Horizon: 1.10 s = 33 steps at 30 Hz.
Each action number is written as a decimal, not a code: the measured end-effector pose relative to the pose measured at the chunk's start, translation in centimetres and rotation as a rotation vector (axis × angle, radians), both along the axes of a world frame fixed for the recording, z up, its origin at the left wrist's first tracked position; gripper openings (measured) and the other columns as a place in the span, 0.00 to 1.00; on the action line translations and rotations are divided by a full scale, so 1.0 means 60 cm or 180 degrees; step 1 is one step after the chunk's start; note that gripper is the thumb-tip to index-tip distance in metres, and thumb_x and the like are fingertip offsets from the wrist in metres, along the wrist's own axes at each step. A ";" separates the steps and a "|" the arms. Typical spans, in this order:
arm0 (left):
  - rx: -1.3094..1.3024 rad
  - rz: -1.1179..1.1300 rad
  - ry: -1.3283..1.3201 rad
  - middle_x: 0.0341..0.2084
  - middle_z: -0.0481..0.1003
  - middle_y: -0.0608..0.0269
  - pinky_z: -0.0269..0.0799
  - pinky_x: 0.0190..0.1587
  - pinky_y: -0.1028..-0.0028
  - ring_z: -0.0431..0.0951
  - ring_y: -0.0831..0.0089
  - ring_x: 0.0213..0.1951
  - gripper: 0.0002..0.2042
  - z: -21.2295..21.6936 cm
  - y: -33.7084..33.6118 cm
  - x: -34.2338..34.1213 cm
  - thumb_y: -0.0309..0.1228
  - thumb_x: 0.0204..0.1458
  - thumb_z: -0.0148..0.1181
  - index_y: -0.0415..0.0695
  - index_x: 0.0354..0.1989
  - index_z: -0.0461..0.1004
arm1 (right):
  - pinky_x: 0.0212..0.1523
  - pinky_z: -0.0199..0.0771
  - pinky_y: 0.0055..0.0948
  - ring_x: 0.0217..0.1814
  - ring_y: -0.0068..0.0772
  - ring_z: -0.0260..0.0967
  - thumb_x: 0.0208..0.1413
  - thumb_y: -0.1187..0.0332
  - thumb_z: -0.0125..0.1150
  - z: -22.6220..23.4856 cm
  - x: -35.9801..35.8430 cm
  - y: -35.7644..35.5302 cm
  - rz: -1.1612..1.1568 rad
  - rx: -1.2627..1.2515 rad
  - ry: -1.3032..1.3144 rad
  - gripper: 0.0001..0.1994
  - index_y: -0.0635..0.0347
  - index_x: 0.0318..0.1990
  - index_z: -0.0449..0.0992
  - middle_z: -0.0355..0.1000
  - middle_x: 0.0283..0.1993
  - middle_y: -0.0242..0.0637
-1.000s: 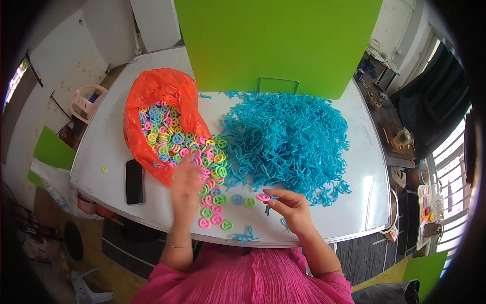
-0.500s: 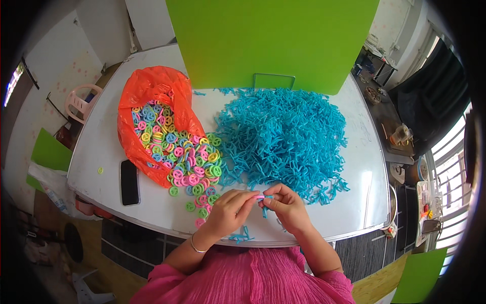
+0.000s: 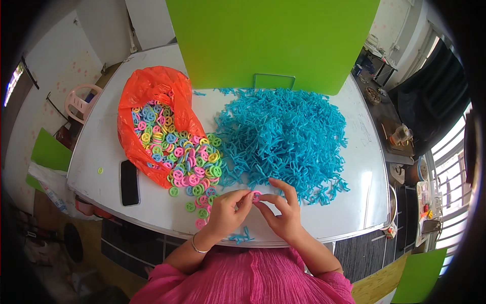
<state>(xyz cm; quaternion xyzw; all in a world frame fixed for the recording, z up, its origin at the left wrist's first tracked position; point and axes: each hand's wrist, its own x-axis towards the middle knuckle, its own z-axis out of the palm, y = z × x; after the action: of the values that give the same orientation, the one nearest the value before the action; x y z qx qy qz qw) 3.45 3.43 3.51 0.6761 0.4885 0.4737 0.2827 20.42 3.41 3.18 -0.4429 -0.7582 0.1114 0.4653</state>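
Observation:
Above the table's front edge, a small pink plastic wheel [image 3: 256, 195] is between my two hands. My left hand [image 3: 227, 213], with a bangle at its wrist, pinches the wheel's left side between thumb and fingertips. At the wheel's right side, the thumb and a finger of my right hand [image 3: 284, 215] close on it, while another finger points up toward the blue pile. That heap of branching blue plastic pieces [image 3: 283, 137] lies just beyond my hands. Several pink, green, blue and yellow wheels [image 3: 195, 180] spill from a red plastic bag [image 3: 152, 78] on the left.
A dark-screened phone [image 3: 130, 183] lies left of the wheels. A few loose blue pieces [image 3: 242, 236] sit near the front edge of the white table [image 3: 354, 218]. A tall green panel [image 3: 273, 40] with a wire handle stands behind the heap.
The blue piece at my right fingers is no longer visible there. My right hand has shifted slightly left, one finger now raised, and the pink wheel has turned to show its round face.

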 end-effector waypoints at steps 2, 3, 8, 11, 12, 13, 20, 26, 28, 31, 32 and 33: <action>0.0038 -0.0021 0.0056 0.22 0.77 0.57 0.69 0.23 0.77 0.77 0.75 0.21 0.05 -0.001 0.000 0.001 0.25 0.53 0.60 0.36 0.35 0.78 | 0.50 0.65 0.36 0.55 0.40 0.65 0.41 0.75 0.71 0.004 0.000 0.000 0.0064 0.0055 -0.0064 0.15 0.52 0.39 0.78 0.70 0.52 0.40; 0.0071 -0.0008 0.0068 0.21 0.77 0.57 0.68 0.23 0.76 0.77 0.75 0.21 0.05 -0.003 0.000 0.001 0.25 0.53 0.60 0.37 0.35 0.78 | 0.50 0.65 0.36 0.55 0.40 0.65 0.41 0.75 0.71 0.003 -0.001 -0.002 0.0068 0.0055 -0.0066 0.15 0.52 0.39 0.78 0.70 0.52 0.40; 0.0311 0.0033 0.0176 0.21 0.77 0.57 0.69 0.23 0.75 0.76 0.72 0.20 0.05 -0.006 0.000 0.002 0.24 0.53 0.60 0.38 0.35 0.77 | 0.49 0.66 0.37 0.51 0.40 0.67 0.40 0.77 0.71 -0.007 0.003 0.001 0.0052 -0.0164 0.0049 0.14 0.55 0.37 0.78 0.70 0.51 0.38; 0.0546 0.0012 0.0292 0.21 0.77 0.57 0.69 0.22 0.74 0.77 0.71 0.19 0.04 -0.008 -0.002 0.004 0.24 0.52 0.60 0.39 0.35 0.77 | 0.50 0.64 0.37 0.50 0.39 0.67 0.39 0.76 0.70 0.000 0.005 0.006 0.0042 0.0115 -0.0387 0.12 0.55 0.34 0.77 0.71 0.48 0.36; 0.0533 0.0029 0.0352 0.21 0.77 0.57 0.69 0.23 0.74 0.77 0.71 0.20 0.04 -0.009 -0.002 0.004 0.24 0.52 0.61 0.39 0.35 0.78 | 0.50 0.64 0.37 0.50 0.39 0.67 0.39 0.76 0.70 0.004 0.005 0.008 0.0044 0.0113 -0.0387 0.12 0.55 0.34 0.77 0.71 0.48 0.36; 0.0522 0.0042 0.0412 0.21 0.77 0.58 0.69 0.23 0.74 0.77 0.71 0.20 0.04 -0.010 -0.002 0.005 0.24 0.52 0.61 0.39 0.34 0.78 | 0.50 0.64 0.36 0.49 0.39 0.67 0.39 0.76 0.69 0.008 0.006 0.010 0.0099 0.0086 -0.0435 0.12 0.55 0.33 0.76 0.71 0.48 0.35; 0.0140 0.0311 0.0379 0.22 0.77 0.56 0.70 0.22 0.71 0.77 0.65 0.20 0.04 -0.014 -0.001 0.005 0.26 0.52 0.60 0.39 0.34 0.76 | 0.47 0.66 0.36 0.48 0.40 0.68 0.38 0.76 0.68 0.005 0.008 0.013 0.0481 0.0087 -0.0677 0.13 0.56 0.34 0.74 0.72 0.47 0.36; 0.0171 0.0252 0.0217 0.22 0.77 0.57 0.71 0.23 0.72 0.78 0.66 0.20 0.04 -0.009 -0.002 0.008 0.27 0.53 0.60 0.39 0.34 0.77 | 0.41 0.73 0.32 0.43 0.40 0.74 0.40 0.75 0.69 0.010 0.003 0.013 0.0065 0.0047 -0.0320 0.13 0.59 0.36 0.76 0.76 0.43 0.39; 0.0454 0.0311 0.0344 0.21 0.78 0.58 0.70 0.22 0.75 0.78 0.71 0.20 0.04 -0.011 -0.005 0.009 0.26 0.51 0.62 0.40 0.34 0.78 | 0.40 0.73 0.31 0.39 0.36 0.76 0.41 0.75 0.67 0.002 0.002 0.012 -0.0018 0.0207 -0.0578 0.15 0.60 0.40 0.77 0.78 0.39 0.38; 0.0606 0.0339 0.0524 0.19 0.77 0.60 0.69 0.21 0.74 0.77 0.71 0.19 0.03 -0.011 -0.006 0.013 0.27 0.50 0.63 0.40 0.31 0.78 | 0.36 0.72 0.30 0.35 0.34 0.76 0.41 0.73 0.67 -0.008 0.000 0.004 0.0028 0.0474 -0.0942 0.16 0.62 0.42 0.77 0.78 0.37 0.36; 0.0603 0.0348 0.0527 0.19 0.77 0.60 0.69 0.21 0.74 0.77 0.71 0.19 0.03 -0.012 -0.008 0.015 0.27 0.50 0.63 0.40 0.31 0.78 | 0.34 0.71 0.30 0.33 0.32 0.75 0.41 0.72 0.67 -0.009 -0.005 -0.003 -0.0084 0.0348 -0.1120 0.16 0.62 0.41 0.77 0.78 0.35 0.35; 0.0592 0.0416 0.0573 0.17 0.76 0.61 0.69 0.20 0.74 0.76 0.70 0.18 0.04 -0.015 -0.010 0.017 0.27 0.50 0.63 0.41 0.28 0.77 | 0.32 0.70 0.30 0.31 0.31 0.75 0.41 0.71 0.67 -0.011 -0.009 -0.009 -0.0194 0.0222 -0.1297 0.16 0.62 0.41 0.77 0.77 0.33 0.34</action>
<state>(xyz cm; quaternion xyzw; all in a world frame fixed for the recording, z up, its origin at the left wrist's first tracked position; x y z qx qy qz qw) 4.49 2.83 2.63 0.7059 0.5088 0.4717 0.1426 19.91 2.88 2.52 -0.4626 -0.8263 -0.0210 0.3205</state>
